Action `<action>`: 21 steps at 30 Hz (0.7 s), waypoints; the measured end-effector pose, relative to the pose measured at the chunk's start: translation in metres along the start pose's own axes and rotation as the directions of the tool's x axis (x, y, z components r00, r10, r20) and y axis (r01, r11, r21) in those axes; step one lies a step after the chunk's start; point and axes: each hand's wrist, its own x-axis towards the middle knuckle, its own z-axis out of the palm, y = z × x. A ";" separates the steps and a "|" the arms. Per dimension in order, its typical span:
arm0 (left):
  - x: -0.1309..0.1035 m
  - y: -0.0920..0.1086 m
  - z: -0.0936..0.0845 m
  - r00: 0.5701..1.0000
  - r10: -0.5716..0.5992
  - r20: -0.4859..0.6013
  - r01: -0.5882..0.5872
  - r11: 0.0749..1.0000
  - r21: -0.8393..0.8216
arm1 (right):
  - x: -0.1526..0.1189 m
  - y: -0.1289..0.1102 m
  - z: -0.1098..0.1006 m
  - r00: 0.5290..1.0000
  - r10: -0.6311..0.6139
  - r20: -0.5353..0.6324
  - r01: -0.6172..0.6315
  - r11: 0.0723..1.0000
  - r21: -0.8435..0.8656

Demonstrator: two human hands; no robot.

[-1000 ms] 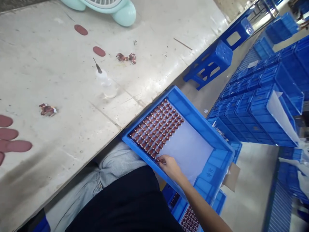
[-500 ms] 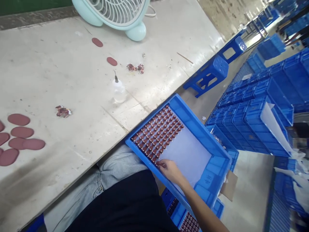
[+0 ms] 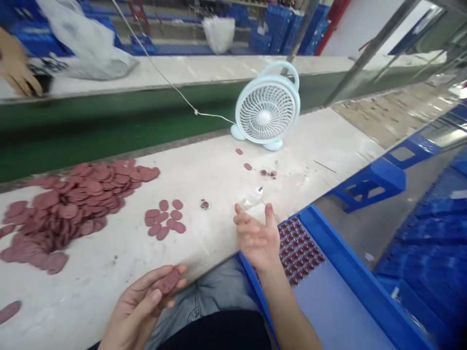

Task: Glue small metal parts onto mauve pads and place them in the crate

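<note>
Meanwhile, at the lower middle of the frame, the left hand [image 3: 146,304] cups a flat, oval, reddish-brown pad [image 3: 168,281] between thumb and fingertips, held over the near edge of the pale grey bench [image 3: 211,175]. Just right of centre the right hand [image 3: 257,237] hangs open and empty, fingers loosely spread, above the near corner of a blue plastic crate [image 3: 350,257] resting on the person's lap. Rows of small reddish-brown components [image 3: 297,248] with metal pins fill only the crate's far end, beside the hand; the lilac liner sheet [image 3: 328,311] nearer the person lies bare, so by the look of it most of this layer is not yet filled.

Beyond the right hand a small clear squeeze bottle with a needle tip [image 3: 251,198] lies on the bench. To its left sit a small cluster of loose oval pads [image 3: 166,221] and, further toward the left edge, a large heap of the same pads [image 3: 73,199], which suggests plenty of stock remains to be worked through.

At the bench's far side a pale blue desk fan [image 3: 265,114] faces the camera. Another person's hand [image 3: 14,70] shows at the upper left.
</note>
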 end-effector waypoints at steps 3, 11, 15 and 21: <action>-0.010 -0.001 -0.005 1.000 0.017 -0.011 -0.018 0.996 -0.089 | 0.044 -0.005 0.009 0.993 -0.058 0.105 0.033 0.973 0.226; -0.011 -0.016 -0.007 0.989 -0.036 0.140 0.066 0.973 -0.222 | 0.024 0.006 0.027 0.997 -0.045 0.058 0.034 0.984 0.173; -0.004 -0.027 0.003 0.954 -0.004 0.301 0.092 0.956 -0.278 | -0.031 0.046 0.055 0.983 -0.168 -0.072 0.142 0.950 -0.280; -0.007 -0.032 0.011 0.917 0.041 0.396 0.091 0.947 -0.308 | -0.072 0.073 0.058 0.913 -0.406 0.036 0.313 0.643 -0.699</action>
